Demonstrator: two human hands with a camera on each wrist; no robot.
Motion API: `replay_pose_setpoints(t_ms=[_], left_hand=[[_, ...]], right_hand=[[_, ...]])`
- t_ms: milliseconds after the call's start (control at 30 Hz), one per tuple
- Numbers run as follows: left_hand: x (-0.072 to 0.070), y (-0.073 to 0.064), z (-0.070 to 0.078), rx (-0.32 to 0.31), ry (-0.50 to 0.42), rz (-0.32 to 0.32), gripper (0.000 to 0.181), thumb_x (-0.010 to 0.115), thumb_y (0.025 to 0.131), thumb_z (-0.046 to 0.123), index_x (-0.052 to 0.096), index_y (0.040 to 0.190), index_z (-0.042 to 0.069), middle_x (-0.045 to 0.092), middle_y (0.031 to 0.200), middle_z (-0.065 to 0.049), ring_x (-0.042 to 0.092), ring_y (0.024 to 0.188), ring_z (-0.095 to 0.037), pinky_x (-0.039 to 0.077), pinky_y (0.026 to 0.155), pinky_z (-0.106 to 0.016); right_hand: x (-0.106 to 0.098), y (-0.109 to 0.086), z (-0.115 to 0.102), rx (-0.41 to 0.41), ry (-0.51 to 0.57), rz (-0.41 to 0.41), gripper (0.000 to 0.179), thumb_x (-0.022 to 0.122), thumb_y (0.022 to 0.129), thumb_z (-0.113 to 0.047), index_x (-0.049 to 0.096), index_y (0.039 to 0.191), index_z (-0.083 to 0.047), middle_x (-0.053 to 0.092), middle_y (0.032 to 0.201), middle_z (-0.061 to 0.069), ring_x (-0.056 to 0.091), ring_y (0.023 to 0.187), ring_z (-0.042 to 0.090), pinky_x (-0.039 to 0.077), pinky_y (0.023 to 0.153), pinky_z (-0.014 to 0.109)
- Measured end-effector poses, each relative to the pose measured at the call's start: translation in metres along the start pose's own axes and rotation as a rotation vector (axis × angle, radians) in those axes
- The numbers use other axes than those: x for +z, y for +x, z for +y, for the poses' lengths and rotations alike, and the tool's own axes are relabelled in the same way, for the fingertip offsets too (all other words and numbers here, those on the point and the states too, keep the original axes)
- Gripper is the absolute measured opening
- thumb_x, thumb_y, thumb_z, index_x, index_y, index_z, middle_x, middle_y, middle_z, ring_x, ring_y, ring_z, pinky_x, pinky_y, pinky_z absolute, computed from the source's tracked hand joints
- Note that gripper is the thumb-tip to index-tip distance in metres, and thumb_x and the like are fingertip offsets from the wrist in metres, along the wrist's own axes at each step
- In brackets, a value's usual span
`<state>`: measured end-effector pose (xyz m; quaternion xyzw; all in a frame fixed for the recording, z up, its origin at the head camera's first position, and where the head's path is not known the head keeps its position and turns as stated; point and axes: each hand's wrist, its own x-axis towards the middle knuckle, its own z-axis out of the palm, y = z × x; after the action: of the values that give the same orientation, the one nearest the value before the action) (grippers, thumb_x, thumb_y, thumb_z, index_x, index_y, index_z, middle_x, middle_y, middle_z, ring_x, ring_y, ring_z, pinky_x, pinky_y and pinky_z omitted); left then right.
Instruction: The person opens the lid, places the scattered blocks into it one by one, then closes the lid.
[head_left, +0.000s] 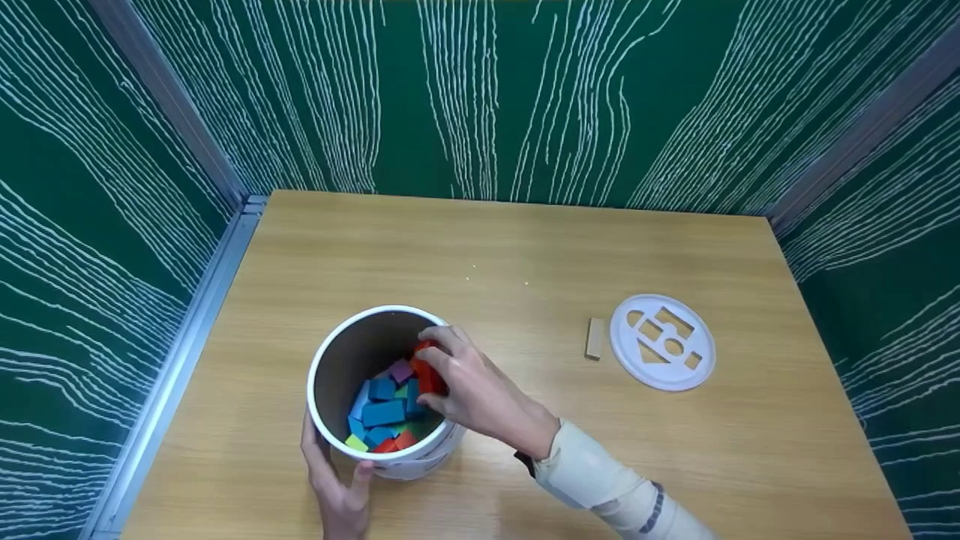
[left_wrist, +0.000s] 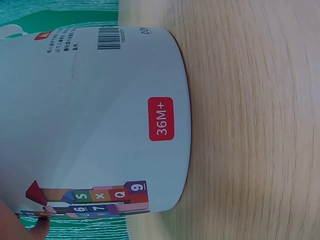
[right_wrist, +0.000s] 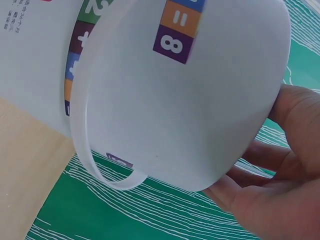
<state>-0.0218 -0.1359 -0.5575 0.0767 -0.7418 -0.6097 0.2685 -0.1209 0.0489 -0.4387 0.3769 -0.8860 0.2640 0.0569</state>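
Observation:
A white bucket (head_left: 420, 466) stands on the table, holding several coloured blocks (head_left: 384, 412), mostly blue. My left hand (head_left: 337, 495) grips its near left side from outside, with the thumb below the rim. Over the right rim reaches my right hand (head_left: 480, 390), pinching a red block (head_left: 430, 375) inside the bucket, above the other blocks. The left wrist view shows the printed bucket wall (left_wrist: 100, 125), with a bit of my left hand (left_wrist: 20, 225) in the corner. In the right wrist view, the rim hides the fingertips of my right hand (right_wrist: 285, 180).
To the right lie a round white lid (head_left: 624, 356) with shaped cutouts and a small plain wooden block (head_left: 595, 339) beside it. A white carrying handle (right_wrist: 82, 125) hangs against the bucket. Green panels (head_left: 465, 97) with white lines surround the wooden table (head_left: 525, 247). Tiny crumbs dot the tabletop.

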Motion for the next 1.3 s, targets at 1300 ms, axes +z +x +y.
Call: replay_pose_setpoints(t_ms=[1300], left_hand=[[-0.001,0.000,-0.001,0.016,-0.024,-0.006,0.083,0.067,0.083,0.016,0.018,0.150,0.014,0.023,0.153,-0.006,0.025,0.136,-0.020,0.023,0.112,-0.025]], right_hand=[[0.000,-0.037,0.069,0.173,0.040,0.426,0.018,0.075,0.074,-0.002,0.065,0.089,-0.007,0.059,0.101,0.007,0.056,0.096,0.021,0.052,0.078,0.035]])
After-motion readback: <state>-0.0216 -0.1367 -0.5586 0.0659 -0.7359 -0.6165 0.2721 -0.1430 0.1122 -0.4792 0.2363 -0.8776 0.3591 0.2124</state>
